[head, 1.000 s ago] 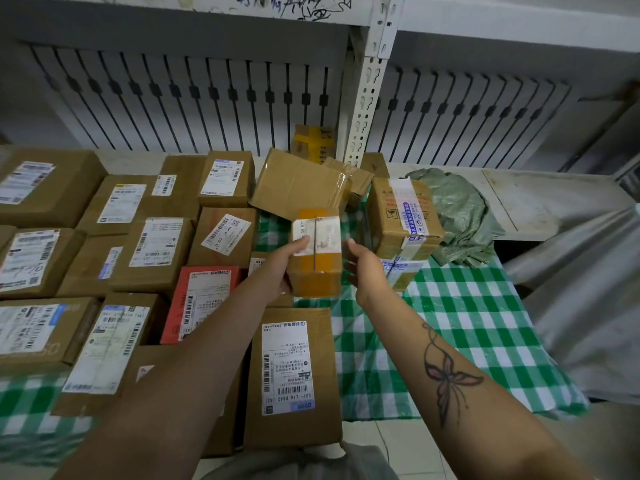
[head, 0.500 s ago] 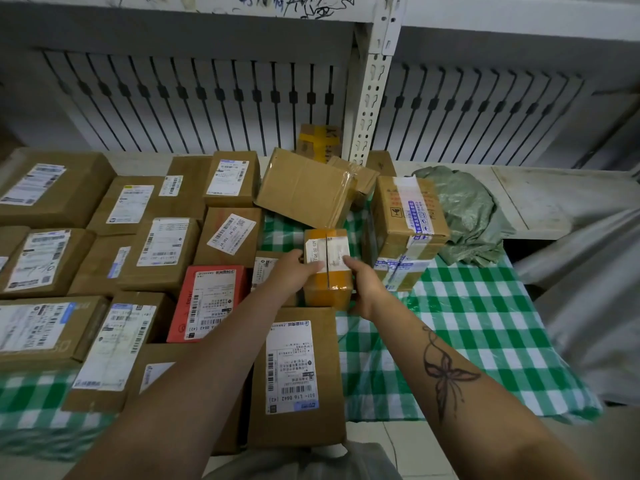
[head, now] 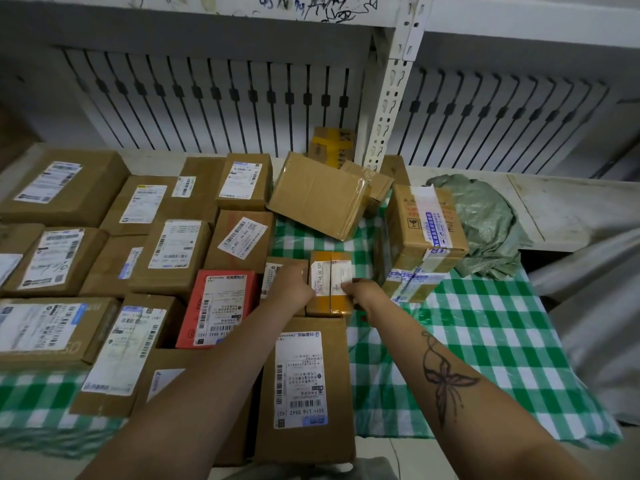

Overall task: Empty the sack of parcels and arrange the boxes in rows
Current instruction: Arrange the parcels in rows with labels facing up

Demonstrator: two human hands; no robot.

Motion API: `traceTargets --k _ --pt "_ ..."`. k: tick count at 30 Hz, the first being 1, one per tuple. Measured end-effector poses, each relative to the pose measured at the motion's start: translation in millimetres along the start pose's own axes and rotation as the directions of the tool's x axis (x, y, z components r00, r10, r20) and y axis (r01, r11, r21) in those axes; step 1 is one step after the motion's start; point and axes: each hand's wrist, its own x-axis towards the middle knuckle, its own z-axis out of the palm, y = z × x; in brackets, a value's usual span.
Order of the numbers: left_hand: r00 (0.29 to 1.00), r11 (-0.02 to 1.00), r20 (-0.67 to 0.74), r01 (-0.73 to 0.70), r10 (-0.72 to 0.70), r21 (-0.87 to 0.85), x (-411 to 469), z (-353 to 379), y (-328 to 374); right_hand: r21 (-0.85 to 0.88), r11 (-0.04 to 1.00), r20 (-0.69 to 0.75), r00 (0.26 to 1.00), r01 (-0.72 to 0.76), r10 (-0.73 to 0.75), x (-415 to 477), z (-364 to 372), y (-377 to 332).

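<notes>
Rows of labelled brown cardboard boxes (head: pixel 173 251) fill nine o'clock on the green-checked tabletop (head: pixel 467 341); left hand (head: pixel 291 289) and right hand (head: pixel 363 293) — each grip pinching the small orange-taped box (head: pixel 331 268) — seat it centrally, seemingly extending a row; crumpled green sack (head: pixel 485 223) at two o'clock.

A second ago the orange-taped box (head: pixel 330 284) was held up clear of the counter (head: pixel 485 341). It came down bit by bit between the two hands and ended resting there. Its near end sat just behind the long labelled box (head: pixel 304 386), and its left side was close beside a small brown box (head: pixel 277 268). The left hand (head: pixel 291 289) and right hand (head: pixel 363 294) dropped with it and finished low at its sides, still gripping it.
</notes>
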Motion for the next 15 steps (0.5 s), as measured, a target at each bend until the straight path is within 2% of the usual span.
traceTargets --k 3,8,13,15 --pt "0.999 0.998 -0.05 -0.016 0.013 -0.058 10 -9 3 -0.004 0.999 -0.115 0.992 0.04 -0.041 5 1 -12" --pt "0.995 0.983 -0.092 -0.047 0.031 -0.177 37 -32 24 0.041 0.982 -0.141 0.974 0.183 -0.176 11 -1 -41" --pt "0.996 0.906 -0.038 0.062 -0.086 -0.418 72 -41 43 0.078 0.96 -0.182 0.95 0.27 -0.252 28 -1 -83" --pt "0.984 0.83 0.008 0.156 -0.18 -0.536 84 -40 44 0.071 0.958 -0.219 0.941 0.278 -0.257 36 -2 -99"
